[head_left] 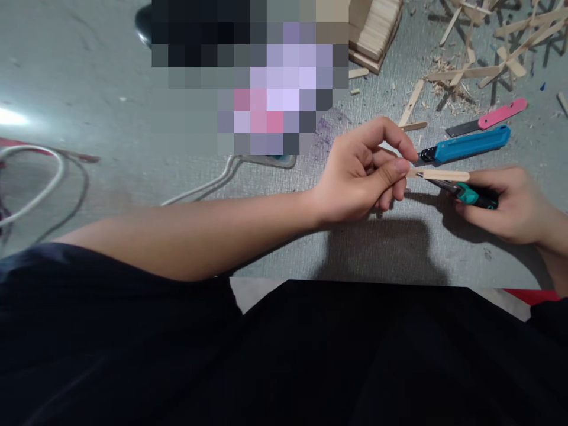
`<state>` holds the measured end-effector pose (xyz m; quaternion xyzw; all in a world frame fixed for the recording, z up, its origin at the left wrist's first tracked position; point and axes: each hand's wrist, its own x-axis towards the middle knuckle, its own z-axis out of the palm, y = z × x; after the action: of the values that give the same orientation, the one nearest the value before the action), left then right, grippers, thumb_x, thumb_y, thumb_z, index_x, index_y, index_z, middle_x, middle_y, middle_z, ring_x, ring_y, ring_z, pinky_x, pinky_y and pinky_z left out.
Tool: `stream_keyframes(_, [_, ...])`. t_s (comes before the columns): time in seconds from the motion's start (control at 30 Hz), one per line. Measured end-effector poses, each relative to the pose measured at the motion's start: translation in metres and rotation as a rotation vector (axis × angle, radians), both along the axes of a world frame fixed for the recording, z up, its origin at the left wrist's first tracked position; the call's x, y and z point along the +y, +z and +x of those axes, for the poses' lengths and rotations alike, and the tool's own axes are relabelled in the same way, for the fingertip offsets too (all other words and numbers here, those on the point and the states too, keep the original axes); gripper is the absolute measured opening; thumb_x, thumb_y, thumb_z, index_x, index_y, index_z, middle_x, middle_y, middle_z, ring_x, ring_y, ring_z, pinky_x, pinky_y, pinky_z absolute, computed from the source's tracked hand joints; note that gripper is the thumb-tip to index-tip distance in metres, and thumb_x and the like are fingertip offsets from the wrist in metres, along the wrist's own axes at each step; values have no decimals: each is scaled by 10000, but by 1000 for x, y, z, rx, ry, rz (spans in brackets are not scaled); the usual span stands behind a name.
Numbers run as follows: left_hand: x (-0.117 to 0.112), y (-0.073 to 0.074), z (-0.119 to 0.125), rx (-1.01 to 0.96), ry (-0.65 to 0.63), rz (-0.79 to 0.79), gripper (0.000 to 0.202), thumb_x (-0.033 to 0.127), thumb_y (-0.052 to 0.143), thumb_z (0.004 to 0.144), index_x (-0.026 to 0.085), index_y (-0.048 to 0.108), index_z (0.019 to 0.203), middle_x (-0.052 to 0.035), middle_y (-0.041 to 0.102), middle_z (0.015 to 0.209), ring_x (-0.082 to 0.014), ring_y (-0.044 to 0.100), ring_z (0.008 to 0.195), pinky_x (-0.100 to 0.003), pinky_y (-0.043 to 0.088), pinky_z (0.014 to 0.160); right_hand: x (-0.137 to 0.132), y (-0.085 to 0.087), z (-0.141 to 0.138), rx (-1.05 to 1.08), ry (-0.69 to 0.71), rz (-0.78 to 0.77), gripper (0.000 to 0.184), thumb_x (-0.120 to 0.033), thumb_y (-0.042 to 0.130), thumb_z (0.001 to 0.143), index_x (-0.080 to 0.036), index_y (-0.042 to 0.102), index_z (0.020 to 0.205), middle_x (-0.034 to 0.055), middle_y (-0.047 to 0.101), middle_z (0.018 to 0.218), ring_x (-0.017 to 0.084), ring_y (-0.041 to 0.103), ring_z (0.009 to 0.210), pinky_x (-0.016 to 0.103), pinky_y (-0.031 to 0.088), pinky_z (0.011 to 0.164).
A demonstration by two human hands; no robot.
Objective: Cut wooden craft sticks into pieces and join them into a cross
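Note:
My left hand (pixel 366 168) pinches one end of a pale wooden craft stick (pixel 446 175) between thumb and fingertips. My right hand (pixel 510 201) is closed around needle-nose pliers (pixel 465 194) with teal and black handles. Their narrow metal tip meets the stick close to my left fingertips; whether the jaws are closed on the wood I cannot tell. Just beyond the stick lies a blue utility knife (pixel 473 145), and past it a pink knife (pixel 503 114) with its dark blade out.
Crossed-stick assemblies (pixel 506 65) and wood shavings (pixel 464 97) spread over the far right. A stack of craft sticks (pixel 375 29) stands at the back. Notched loose sticks (pixel 412 105) lie past my left hand. A white cable (pixel 199 186) runs along the left; a blurred-out patch hides the back middle.

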<state>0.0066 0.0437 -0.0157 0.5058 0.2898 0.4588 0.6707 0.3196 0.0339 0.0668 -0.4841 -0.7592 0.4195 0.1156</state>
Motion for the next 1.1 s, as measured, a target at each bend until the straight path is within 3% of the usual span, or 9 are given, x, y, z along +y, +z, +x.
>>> stream_keyframes(0.2, [4, 8, -4, 101, -9, -25, 487, 679, 1042, 1112, 289, 749, 1121, 57, 768, 663, -153, 697, 457, -248, 593, 462, 0, 2, -5, 3, 20, 65, 97, -357, 908, 968, -271, 872, 942, -12, 640, 721, 187, 525, 614, 361, 442, 565])
stream_keyframes(0.4, [4, 13, -1, 61, -34, -16, 466, 656, 1038, 1103, 287, 754, 1077, 39, 780, 697, -133, 656, 452, -243, 527, 430, -1, 1, -3, -12, 20, 82, 41, -334, 882, 955, -299, 900, 965, 6, 721, 746, 223, 617, 639, 389, 530, 610])
stream_keyframes(0.6, [4, 10, 0, 46, -59, -79, 474, 659, 1055, 1109, 274, 779, 1088, 31, 778, 695, -151, 692, 451, -253, 569, 432, 1, 0, 0, 6, 44, 66, 60, -301, 892, 935, -293, 909, 992, 13, 795, 794, 234, 679, 654, 387, 545, 611])
stream_keyframes(0.77, [3, 10, 0, -4, -103, -166, 494, 639, 1076, 1111, 251, 771, 1114, 14, 802, 739, -158, 736, 482, -247, 593, 446, 3, -2, 1, 48, 50, 91, 108, -270, 863, 907, -277, 926, 994, 13, 785, 783, 222, 669, 655, 377, 522, 607])
stream_keyframes(0.93, [4, 9, 2, -20, -170, -157, 498, 643, 1030, 1153, 256, 733, 1056, -9, 859, 787, -177, 817, 562, -234, 623, 469, 6, 0, 3, 46, 54, 17, 96, -304, 886, 918, -294, 934, 1002, 2, 739, 764, 224, 628, 650, 377, 510, 582])
stream_keyframes(1.1, [0, 16, 4, -9, -128, -95, 402, 413, 1028, 1170, 220, 736, 972, -64, 911, 865, -156, 830, 600, -219, 627, 515, 4, -3, 1, 48, 13, 120, 96, -263, 863, 879, -306, 888, 962, -17, 678, 731, 221, 599, 639, 381, 500, 597])
